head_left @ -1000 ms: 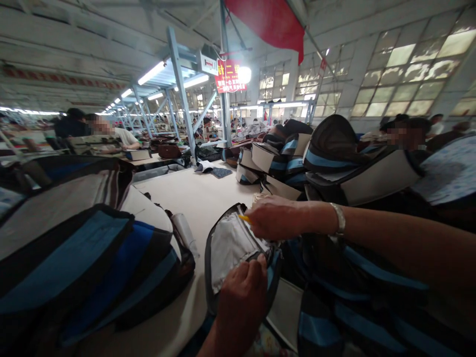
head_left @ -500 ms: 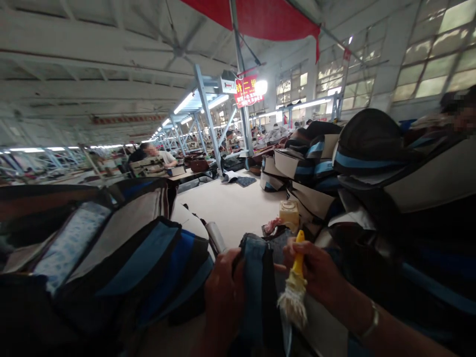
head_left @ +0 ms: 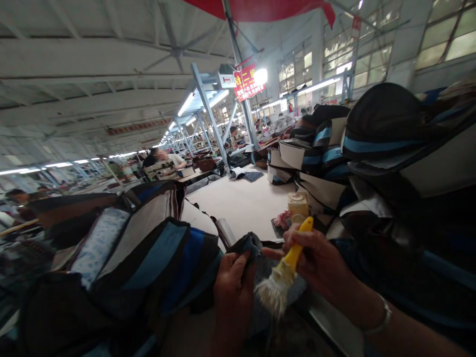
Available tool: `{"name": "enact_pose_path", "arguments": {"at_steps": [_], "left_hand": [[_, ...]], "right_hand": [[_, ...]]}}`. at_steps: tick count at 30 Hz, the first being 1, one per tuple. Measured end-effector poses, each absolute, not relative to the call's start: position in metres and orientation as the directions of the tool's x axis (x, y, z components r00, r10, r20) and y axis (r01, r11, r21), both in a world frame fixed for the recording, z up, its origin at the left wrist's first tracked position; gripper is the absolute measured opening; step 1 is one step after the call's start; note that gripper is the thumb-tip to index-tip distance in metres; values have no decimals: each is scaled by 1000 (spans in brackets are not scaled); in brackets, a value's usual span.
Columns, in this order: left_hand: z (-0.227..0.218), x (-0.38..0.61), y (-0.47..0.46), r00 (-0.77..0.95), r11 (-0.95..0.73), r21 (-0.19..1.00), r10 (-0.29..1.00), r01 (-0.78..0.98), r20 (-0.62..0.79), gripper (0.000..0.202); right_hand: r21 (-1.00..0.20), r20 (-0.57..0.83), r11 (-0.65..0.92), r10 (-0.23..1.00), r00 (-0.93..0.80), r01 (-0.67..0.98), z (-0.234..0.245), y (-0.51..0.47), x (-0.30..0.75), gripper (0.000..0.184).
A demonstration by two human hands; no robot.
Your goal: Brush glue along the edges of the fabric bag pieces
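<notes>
Nearest to you, a bracelet [head_left: 383,317] circles your right wrist, and this forearm enters slantwise from the lower right. Your right hand [head_left: 322,260] is closed around the yellow handle of the brush [head_left: 288,267]; the whitish bristles hang down toward the left. One finger stretches to the piece [head_left: 250,244], but I cannot tell if it touches. Your left hand [head_left: 233,282] rises from below and pinches the dark blue piece between thumb and fingers, at the near side of the tabletop [head_left: 238,198]. I judge that the step is to position the piece, with the brush held ready. The next move seems to call for a firm left pinch and careful bristles. Beyond stands a yellowish block [head_left: 297,204]; farther, bags [head_left: 297,156] are heaped.
</notes>
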State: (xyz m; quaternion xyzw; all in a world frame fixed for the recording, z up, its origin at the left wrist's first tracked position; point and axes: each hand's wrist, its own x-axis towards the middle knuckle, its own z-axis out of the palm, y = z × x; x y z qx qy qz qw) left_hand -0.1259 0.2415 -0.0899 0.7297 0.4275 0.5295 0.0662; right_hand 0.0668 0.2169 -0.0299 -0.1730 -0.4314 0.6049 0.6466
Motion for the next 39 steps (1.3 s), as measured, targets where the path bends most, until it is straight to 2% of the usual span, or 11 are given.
{"name": "enact_pose_path", "arguments": {"at_steps": [5,10,13,15,19,24,27,30,33,36,39], "left_hand": [[-65,-123,240,91,-490,821,869,293,486,25],[-50,-119,239,122,-443,865,896,236,426,34],[-44,-118,239,131,-434,863,901,257,414,33],[-39,-119,239,108,-407,874,913,266,393,33],[-34,-122,239,98,-365,897,931,248,352,35],[-36,-121,243,66,-361,899,932,249,356,35],[-28,-121,252,59,-443,847,893,293,446,29],[-3,-122,266,201,-624,682,776,382,598,22],[29,-122,291,403,-781,490,622,388,672,19],[41,-116,327,396,-776,420,611,471,686,20],[18,-98,370,304,-681,484,703,549,643,20]], "right_hand": [[-721,532,648,745,403,-247,3,221,95,12],[-495,868,854,496,38,158,20,223,85,15],[-240,910,929,317,-267,283,29,232,79,11],[-123,912,926,247,-327,357,35,236,80,9],[-131,940,914,238,-245,385,39,238,81,9],[4,905,925,158,-394,379,31,248,78,7],[-196,952,868,281,-125,455,33,248,89,8],[-500,852,831,421,312,243,43,233,110,12],[-578,653,813,514,557,-73,49,217,140,9],[-573,463,754,621,632,-321,39,219,178,11],[-613,264,542,827,497,-575,3,239,210,14]]}}
